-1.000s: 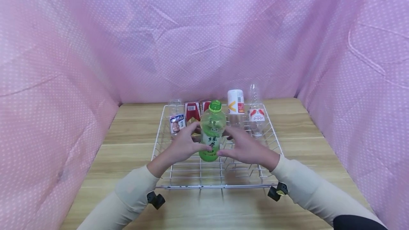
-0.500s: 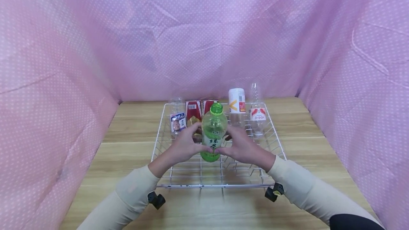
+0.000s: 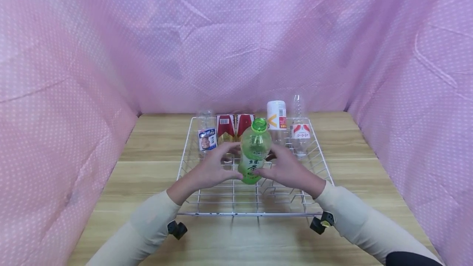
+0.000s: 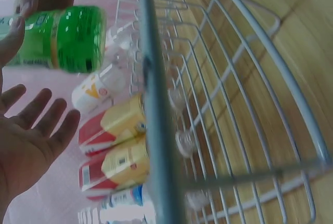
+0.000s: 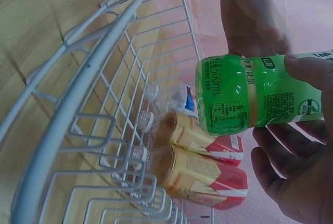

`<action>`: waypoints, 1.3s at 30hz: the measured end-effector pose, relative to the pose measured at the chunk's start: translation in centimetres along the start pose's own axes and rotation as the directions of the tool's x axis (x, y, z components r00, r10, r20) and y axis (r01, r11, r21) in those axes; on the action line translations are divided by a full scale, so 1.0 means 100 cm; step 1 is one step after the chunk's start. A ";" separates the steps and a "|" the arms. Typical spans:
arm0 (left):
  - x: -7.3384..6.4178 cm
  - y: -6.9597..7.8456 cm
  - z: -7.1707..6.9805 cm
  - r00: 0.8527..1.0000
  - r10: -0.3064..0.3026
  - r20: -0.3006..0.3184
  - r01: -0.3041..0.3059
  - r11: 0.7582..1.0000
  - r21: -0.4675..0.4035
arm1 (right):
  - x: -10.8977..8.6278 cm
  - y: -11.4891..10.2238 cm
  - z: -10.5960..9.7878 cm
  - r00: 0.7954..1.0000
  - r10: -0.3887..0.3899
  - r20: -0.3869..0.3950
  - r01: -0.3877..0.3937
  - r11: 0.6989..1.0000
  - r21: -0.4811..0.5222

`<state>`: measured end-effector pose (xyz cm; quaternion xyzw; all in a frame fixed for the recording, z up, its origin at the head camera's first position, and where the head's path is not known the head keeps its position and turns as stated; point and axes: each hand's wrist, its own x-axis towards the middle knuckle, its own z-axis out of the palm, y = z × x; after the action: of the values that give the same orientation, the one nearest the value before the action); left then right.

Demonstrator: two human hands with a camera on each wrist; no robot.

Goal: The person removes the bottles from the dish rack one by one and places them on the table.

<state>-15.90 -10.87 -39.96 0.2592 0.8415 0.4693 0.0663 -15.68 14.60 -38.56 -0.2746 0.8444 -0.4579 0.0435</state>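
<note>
An uncapped green tea bottle (image 3: 256, 145) is held roughly upright above the middle of a white wire rack (image 3: 255, 214). At its three o'clock, the right hand (image 3: 290, 169) grips it between thumb and fingers; at nine, the left hand (image 3: 212, 170) is spread. It looks like thin plastic, probably light, dentable, slightly slippery; gentle pressure around the labelled middle should suit.

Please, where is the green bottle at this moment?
In the head view, the green bottle is just right of the picture's middle, between the left hand and the right hand, above the white rack.
</note>
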 end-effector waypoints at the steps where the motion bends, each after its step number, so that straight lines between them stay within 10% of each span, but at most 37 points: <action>1: -0.001 -0.002 -0.002 1.000 -0.007 -0.005 0.007 1.000 0.025 | -0.001 0.000 -0.002 1.000 0.016 -0.004 -0.016 1.000 -0.001; 10: -0.018 -0.019 -0.025 0.994 -0.058 -0.095 0.080 0.967 0.243 | -0.010 0.012 -0.023 0.993 0.100 -0.066 -0.103 0.994 -0.041; 17: -0.033 -0.042 -0.034 0.982 -0.074 -0.177 0.147 0.882 0.447 | -0.024 0.023 -0.038 0.984 0.144 -0.104 -0.148 0.988 -0.033; 39: -0.048 -0.085 -0.039 0.952 -0.239 -0.191 0.293 0.894 0.340 | -0.057 0.054 -0.104 0.914 0.207 -0.349 -0.258 0.960 -0.105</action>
<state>-16.29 -19.80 -45.45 0.1147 0.9438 0.3092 0.0199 -16.52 27.59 -37.88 -0.0927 0.8979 -0.4252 -0.0667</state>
